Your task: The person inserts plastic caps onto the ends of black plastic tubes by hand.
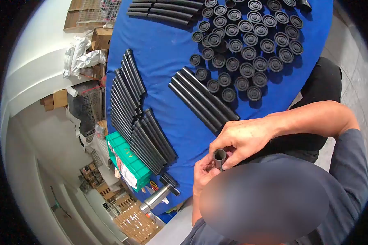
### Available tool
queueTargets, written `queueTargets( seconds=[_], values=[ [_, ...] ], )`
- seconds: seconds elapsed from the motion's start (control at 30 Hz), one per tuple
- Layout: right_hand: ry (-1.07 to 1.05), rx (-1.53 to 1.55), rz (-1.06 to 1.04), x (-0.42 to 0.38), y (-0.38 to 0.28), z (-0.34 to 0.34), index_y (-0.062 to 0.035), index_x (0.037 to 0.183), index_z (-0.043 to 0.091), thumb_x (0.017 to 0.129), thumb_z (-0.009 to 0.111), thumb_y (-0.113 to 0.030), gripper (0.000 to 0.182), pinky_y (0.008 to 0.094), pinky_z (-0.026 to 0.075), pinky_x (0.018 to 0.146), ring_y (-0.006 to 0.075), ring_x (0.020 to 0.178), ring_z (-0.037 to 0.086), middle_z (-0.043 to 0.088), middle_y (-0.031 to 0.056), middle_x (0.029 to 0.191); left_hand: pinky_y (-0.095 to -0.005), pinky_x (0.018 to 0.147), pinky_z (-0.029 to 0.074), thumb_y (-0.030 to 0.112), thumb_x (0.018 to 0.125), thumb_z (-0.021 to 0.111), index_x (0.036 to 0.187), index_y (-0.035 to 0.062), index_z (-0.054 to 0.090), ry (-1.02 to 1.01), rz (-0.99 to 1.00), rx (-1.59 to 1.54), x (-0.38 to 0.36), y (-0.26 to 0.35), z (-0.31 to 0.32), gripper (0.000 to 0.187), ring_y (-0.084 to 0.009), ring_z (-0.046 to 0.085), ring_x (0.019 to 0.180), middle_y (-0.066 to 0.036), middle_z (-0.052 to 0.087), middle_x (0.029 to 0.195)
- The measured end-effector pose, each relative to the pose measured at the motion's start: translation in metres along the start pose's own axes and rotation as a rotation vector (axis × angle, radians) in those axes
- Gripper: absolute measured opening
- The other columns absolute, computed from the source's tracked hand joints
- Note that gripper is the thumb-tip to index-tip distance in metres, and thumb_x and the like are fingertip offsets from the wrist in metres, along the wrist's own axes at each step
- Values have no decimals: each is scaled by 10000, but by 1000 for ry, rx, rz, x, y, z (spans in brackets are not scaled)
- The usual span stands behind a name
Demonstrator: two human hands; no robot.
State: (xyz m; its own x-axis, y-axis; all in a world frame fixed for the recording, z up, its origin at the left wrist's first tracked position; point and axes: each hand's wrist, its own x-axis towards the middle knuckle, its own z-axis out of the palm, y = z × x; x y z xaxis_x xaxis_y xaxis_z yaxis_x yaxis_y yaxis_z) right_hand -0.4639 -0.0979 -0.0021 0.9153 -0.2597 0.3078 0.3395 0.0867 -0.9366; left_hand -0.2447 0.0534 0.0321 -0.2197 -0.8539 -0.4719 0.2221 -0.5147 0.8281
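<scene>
Both hands are together at the near edge of the table, closed around a short-looking black tube (220, 154) whose open end faces up toward the camera. My right hand (245, 139) reaches over from the right, with its fingers and thumb around the tube's upper end. Below and to the left, my left hand (204, 171) grips the same tube; its lower part is hidden by the fingers. Just beyond the hands lies a row of glossy black tubes (202, 98) on the blue cloth (163, 61).
Many round black ribbed caps (248, 53) stand across the far right. Stacked black tubes (129, 102) line the left, with more tubes (163, 11) at the far edge. A green bin (129, 159) and a silver cylindrical tool (155, 199) sit at the lower left.
</scene>
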Motion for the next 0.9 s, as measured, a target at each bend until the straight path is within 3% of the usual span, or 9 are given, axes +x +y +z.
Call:
queueTargets(
  seconds=[0.23,0.4,0.47,0.57,0.6,0.67,0.77,0.87,0.9],
  values=[
    [-2,-40,13,0,-7,-4,1,998,655,921,724,-215,239,353,541,655,208,756,718,756,78,844,-404,847,577,315,959,679,1307,-154,549,-149,-16,-7,-3,-9,-19,598,-317,716,938,-273,688,1123],
    [253,-13,-34,-2,-13,-10,-21,1001,638,919,754,-254,273,286,499,598,102,662,613,674,54,760,-533,694,632,163,960,616,1331,-91,539,159,-57,-240,-21,20,19,457,-483,716,904,-406,628,1176],
    [271,372,79,0,-19,-13,-26,1010,639,903,778,-233,271,263,484,581,80,676,604,659,26,765,-513,642,616,225,955,620,1392,50,513,152,241,-155,-28,0,-19,483,-413,718,807,-345,661,1128],
    [335,393,91,1,-13,-17,-24,1027,611,897,775,-182,263,260,476,584,75,691,597,657,15,790,-443,735,587,196,1001,626,1467,263,519,-57,462,-354,-15,5,-41,483,-223,688,881,-150,698,1149],
    [330,285,-13,4,1,-15,-20,1019,602,889,778,-190,278,279,483,604,98,702,607,667,27,809,-452,776,587,241,1045,571,1493,257,489,-73,467,-405,-7,19,-20,456,-253,681,1012,-153,680,1234],
    [280,115,-65,4,5,-6,-17,1023,601,874,788,-206,305,311,497,635,123,725,620,670,47,806,-453,826,583,271,1080,503,1529,216,442,353,605,-569,0,14,-17,457,-284,651,1064,-144,657,1253],
    [39,-25,-62,0,-1,5,-8,1113,608,896,759,-307,399,382,523,682,216,781,674,692,106,835,-422,782,566,341,1078,505,1520,147,437,644,500,-532,18,50,36,488,-245,626,926,-103,649,1124],
    [-36,-148,-28,6,4,2,-13,1229,589,920,722,-379,497,406,530,699,272,798,687,696,133,848,-434,769,572,415,1051,543,1489,117,458,-31,419,-408,8,34,-28,536,-251,646,906,-105,644,1116],
    [-11,-186,-8,6,3,0,-16,1268,579,926,711,-394,526,411,531,705,284,802,688,698,141,850,-396,662,550,381,1053,545,1471,77,464,73,397,-294,7,31,-22,523,-242,637,802,-113,662,1026]
  ],
)
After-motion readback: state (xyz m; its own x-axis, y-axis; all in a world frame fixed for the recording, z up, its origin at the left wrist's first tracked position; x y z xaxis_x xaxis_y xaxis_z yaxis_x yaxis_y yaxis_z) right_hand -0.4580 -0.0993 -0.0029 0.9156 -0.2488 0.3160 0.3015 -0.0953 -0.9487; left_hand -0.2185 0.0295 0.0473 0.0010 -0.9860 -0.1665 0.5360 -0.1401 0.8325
